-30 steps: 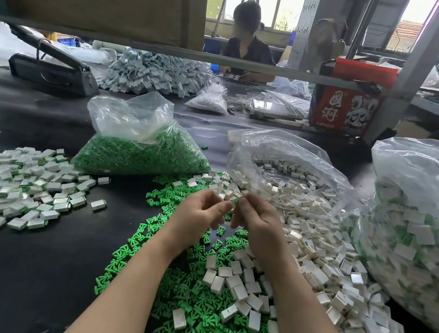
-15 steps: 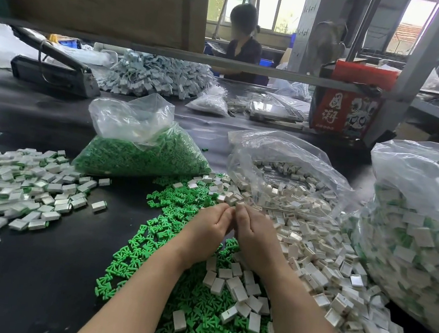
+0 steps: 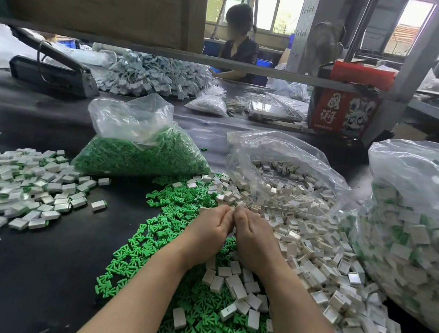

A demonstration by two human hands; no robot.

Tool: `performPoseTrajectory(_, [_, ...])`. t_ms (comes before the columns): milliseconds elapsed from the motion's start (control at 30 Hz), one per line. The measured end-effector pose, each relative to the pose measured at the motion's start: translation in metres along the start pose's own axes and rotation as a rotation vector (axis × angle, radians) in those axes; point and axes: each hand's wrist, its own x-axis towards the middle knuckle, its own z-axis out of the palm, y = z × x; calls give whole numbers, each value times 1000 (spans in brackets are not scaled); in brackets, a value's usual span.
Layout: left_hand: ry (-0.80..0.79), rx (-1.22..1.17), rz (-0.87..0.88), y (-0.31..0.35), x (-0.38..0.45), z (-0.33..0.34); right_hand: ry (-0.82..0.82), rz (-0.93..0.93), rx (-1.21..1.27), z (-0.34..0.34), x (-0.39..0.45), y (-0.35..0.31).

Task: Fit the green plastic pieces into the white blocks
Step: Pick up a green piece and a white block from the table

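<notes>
Hands: your left hand (image 3: 211, 228) and right hand (image 3: 252, 236) are pressing together knuckle to knuckle, fingers curled — whatever you're gripping is hidden.
Green pieces (image 3: 146, 243): lying loose on the black table (image 3: 30, 281) under your wrists.
White blocks (image 3: 313, 251): spilling rightward beside them.
Left pile (image 3: 14, 187): blocks showing green edges — sitting well apart.
</notes>
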Motion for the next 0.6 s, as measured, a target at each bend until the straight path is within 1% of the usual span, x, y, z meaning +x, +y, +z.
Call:
performPoseTrajectory(200, [-55,-2,-14,2,-1,-3,-13,-3,-6,-1,-1,-1])
performPoseTrajectory(300, [-24,-166,-8,3,-2,-4,17,24,84,-1,1,1])
performPoseTrajectory(400, [-42,-318,-38,4,-5,-8,18,46,146,-1,4,1])
performPoseTrajectory(500, [-84,-351,-21,5,-7,-11,5,22,138,-2,3,-1])
performPoseTrajectory(600, [-102,-331,-24,7,-8,-13,-14,-8,98,-3,4,-2])
